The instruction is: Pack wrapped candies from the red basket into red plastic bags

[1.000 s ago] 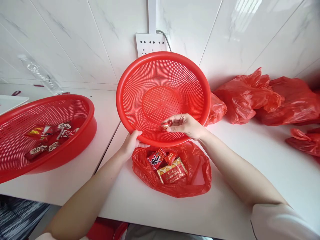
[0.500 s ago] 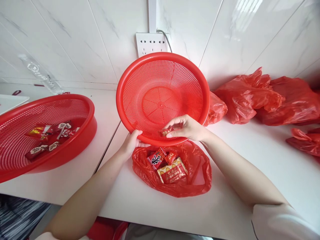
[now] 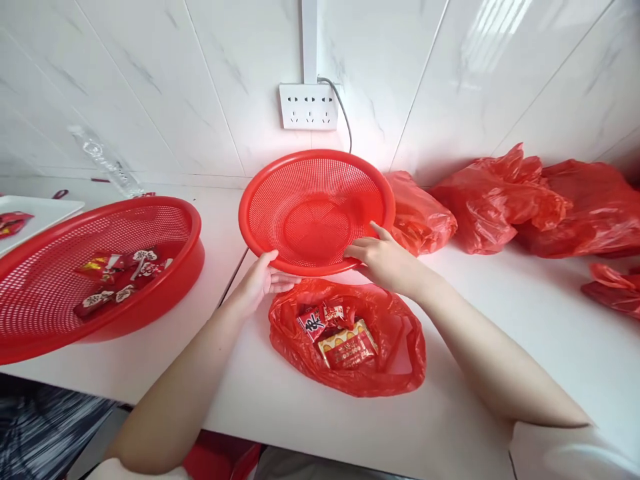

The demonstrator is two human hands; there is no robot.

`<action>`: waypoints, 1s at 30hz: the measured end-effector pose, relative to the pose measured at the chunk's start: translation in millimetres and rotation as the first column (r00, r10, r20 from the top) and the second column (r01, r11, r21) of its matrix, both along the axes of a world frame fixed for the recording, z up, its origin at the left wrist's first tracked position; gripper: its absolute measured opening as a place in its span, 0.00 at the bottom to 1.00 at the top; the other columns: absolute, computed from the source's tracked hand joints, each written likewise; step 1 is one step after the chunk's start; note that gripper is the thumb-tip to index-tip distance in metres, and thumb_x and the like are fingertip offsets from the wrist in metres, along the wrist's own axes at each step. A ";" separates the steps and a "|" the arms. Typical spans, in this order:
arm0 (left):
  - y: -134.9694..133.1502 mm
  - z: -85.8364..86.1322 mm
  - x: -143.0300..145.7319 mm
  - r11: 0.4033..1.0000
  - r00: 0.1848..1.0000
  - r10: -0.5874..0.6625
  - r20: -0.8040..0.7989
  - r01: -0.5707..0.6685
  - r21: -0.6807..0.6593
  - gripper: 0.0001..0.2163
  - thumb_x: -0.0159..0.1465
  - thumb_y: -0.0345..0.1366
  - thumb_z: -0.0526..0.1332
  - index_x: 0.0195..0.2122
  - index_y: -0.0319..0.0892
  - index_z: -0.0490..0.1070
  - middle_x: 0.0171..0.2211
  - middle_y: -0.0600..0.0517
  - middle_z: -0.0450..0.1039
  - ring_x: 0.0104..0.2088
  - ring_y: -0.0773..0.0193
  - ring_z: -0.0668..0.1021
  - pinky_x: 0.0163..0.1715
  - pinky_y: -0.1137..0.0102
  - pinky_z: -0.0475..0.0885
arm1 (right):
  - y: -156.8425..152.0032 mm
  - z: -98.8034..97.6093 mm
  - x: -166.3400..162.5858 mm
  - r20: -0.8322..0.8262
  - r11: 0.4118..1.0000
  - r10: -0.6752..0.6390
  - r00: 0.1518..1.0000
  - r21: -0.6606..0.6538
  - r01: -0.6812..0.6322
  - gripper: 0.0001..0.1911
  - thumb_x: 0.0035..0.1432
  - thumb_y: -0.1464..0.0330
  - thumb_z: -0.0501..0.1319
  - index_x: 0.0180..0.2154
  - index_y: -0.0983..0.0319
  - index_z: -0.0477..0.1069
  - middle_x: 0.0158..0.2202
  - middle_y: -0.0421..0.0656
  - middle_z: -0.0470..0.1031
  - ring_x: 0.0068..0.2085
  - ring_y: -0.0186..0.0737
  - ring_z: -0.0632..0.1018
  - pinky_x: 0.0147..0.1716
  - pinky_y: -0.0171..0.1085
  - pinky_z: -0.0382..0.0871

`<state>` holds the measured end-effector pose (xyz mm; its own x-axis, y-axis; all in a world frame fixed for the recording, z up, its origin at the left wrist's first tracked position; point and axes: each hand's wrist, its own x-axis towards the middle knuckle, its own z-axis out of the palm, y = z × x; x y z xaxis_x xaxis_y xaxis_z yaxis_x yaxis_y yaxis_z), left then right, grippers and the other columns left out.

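Note:
A red mesh plastic basket (image 3: pixel 320 263) leans toward me, with no items visible in it. My left hand (image 3: pixel 257 283) is at its front-left rim, thumb on top and fingers stretched out beneath. At the front-right rim is my right hand (image 3: pixel 385 260), its fingers bent over the edge. Below the basket lies an opened red plastic bag (image 3: pixel 400 380). Inside the bag are a pink-red packet with black lettering (image 3: pixel 313 324), a small red and white wrapped sweet (image 3: pixel 334 313) and a gold and red biscuit packet (image 3: pixel 349 347).
On the left, another red basket (image 3: pixel 187 267) holds several red packets (image 3: pixel 125 267). Behind it are a white tray (image 3: pixel 55 207) and a clear plastic bottle (image 3: pixel 107 160). Filled red bags (image 3: pixel 500 197) line the wall at right. A power socket (image 3: pixel 310 107) is on the wall.
The basket has tipped down and lower. My right hand has moved from inside it to the rim and let go of the small wrapped sweet; a red and white sweet now shows in the bag.

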<state>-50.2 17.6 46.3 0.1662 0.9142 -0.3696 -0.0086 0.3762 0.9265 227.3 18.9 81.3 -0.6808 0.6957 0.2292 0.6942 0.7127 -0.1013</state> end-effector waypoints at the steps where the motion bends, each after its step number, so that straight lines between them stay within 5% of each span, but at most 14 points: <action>1: -0.5 5.6 -4.4 1.000 0.996 -0.011 -0.090 0.011 0.000 0.27 0.63 0.57 0.50 0.43 0.37 0.72 0.39 0.40 0.79 0.38 0.53 0.81 0.39 0.60 0.77 | 3.9 -4.3 -1.8 0.045 0.997 -0.020 0.999 0.073 0.017 0.11 0.62 0.78 0.53 0.37 0.63 0.72 0.33 0.43 0.75 0.36 0.39 0.75 0.49 0.44 0.60; 4: -9.5 28.6 -19.4 0.942 0.847 0.217 -0.486 -0.051 0.330 0.29 0.62 0.61 0.48 0.39 0.39 0.74 0.39 0.40 0.78 0.41 0.51 0.79 0.44 0.58 0.74 | 12.8 -12.4 -5.2 0.111 0.983 -0.017 0.994 0.186 -0.004 0.11 0.63 0.78 0.51 0.31 0.62 0.68 0.29 0.42 0.72 0.29 0.37 0.70 0.35 0.37 0.60; 6: -19.0 44.4 -31.2 0.749 0.527 0.567 -0.633 -0.011 0.662 0.23 0.62 0.56 0.53 0.43 0.42 0.74 0.45 0.42 0.77 0.47 0.48 0.76 0.48 0.56 0.71 | 15.1 -13.4 -4.2 0.107 0.974 -0.023 0.994 0.225 -0.002 0.09 0.63 0.77 0.52 0.31 0.62 0.67 0.30 0.42 0.71 0.29 0.36 0.69 0.30 0.36 0.57; 8: -26.6 55.7 -45.8 0.611 0.164 0.771 -0.616 0.087 0.787 0.20 0.62 0.51 0.56 0.49 0.44 0.72 0.50 0.41 0.73 0.53 0.44 0.72 0.49 0.52 0.68 | 15.1 -10.9 -0.6 0.096 0.960 -0.040 0.995 0.281 0.011 0.09 0.62 0.78 0.52 0.32 0.62 0.67 0.30 0.41 0.71 0.29 0.36 0.69 0.32 0.36 0.58; 10: -29.3 60.6 -63.6 0.663 -0.083 0.749 -0.658 0.079 0.745 0.23 0.60 0.47 0.58 0.54 0.41 0.69 0.51 0.36 0.71 0.53 0.38 0.71 0.46 0.48 0.68 | 13.7 -4.4 4.9 0.064 0.937 -0.054 0.997 0.348 0.028 0.10 0.62 0.78 0.52 0.33 0.62 0.67 0.30 0.41 0.71 0.31 0.37 0.70 0.35 0.36 0.59; 12: -26.7 60.5 -82.1 0.817 -0.190 0.562 -0.805 -0.025 0.576 0.25 0.58 0.44 0.61 0.55 0.37 0.68 0.47 0.31 0.72 0.48 0.34 0.73 0.38 0.48 0.69 | 11.1 6.0 12.3 0.004 0.909 -0.057 0.998 0.414 0.051 0.09 0.63 0.77 0.52 0.35 0.62 0.69 0.31 0.41 0.72 0.32 0.38 0.71 0.39 0.37 0.61; 15: -19.3 58.4 -100.7 0.934 -0.181 0.341 -0.923 -0.042 0.354 0.19 0.59 0.35 0.57 0.52 0.39 0.70 0.40 0.36 0.75 0.42 0.39 0.76 0.32 0.54 0.69 | 4.2 26.9 27.0 -0.129 0.856 -0.077 0.989 0.500 0.132 0.08 0.64 0.73 0.52 0.38 0.61 0.69 0.33 0.43 0.74 0.35 0.40 0.73 0.40 0.39 0.62; 21: -13.8 51.8 -80.7 0.894 -0.191 0.447 -0.874 0.117 0.432 0.20 0.61 0.35 0.57 0.55 0.46 0.70 0.37 0.41 0.77 0.36 0.47 0.77 0.32 0.58 0.68 | -13.6 61.9 62.3 -0.327 0.782 -0.119 0.937 0.551 0.292 0.05 0.64 0.69 0.55 0.40 0.58 0.70 0.34 0.43 0.73 0.35 0.41 0.72 0.40 0.40 0.65; 26: -8.2 33.6 -45.4 0.675 -0.023 0.638 -0.770 0.497 0.545 0.24 0.63 0.31 0.55 0.61 0.49 0.64 0.40 0.45 0.77 0.38 0.52 0.77 0.38 0.60 0.67 | -21.9 70.6 84.8 -0.402 0.733 -0.199 0.894 0.544 0.408 0.07 0.65 0.67 0.54 0.39 0.57 0.71 0.31 0.45 0.71 0.33 0.44 0.71 0.39 0.44 0.65; 30: 2.3 21.0 -33.8 0.488 0.093 0.649 -0.755 0.711 0.507 0.24 0.66 0.29 0.51 0.63 0.50 0.62 0.38 0.46 0.74 0.40 0.54 0.75 0.42 0.60 0.65 | -26.0 73.0 89.8 -0.427 0.754 -0.221 0.877 0.496 0.432 0.08 0.65 0.65 0.54 0.40 0.55 0.71 0.32 0.46 0.71 0.32 0.46 0.72 0.39 0.46 0.66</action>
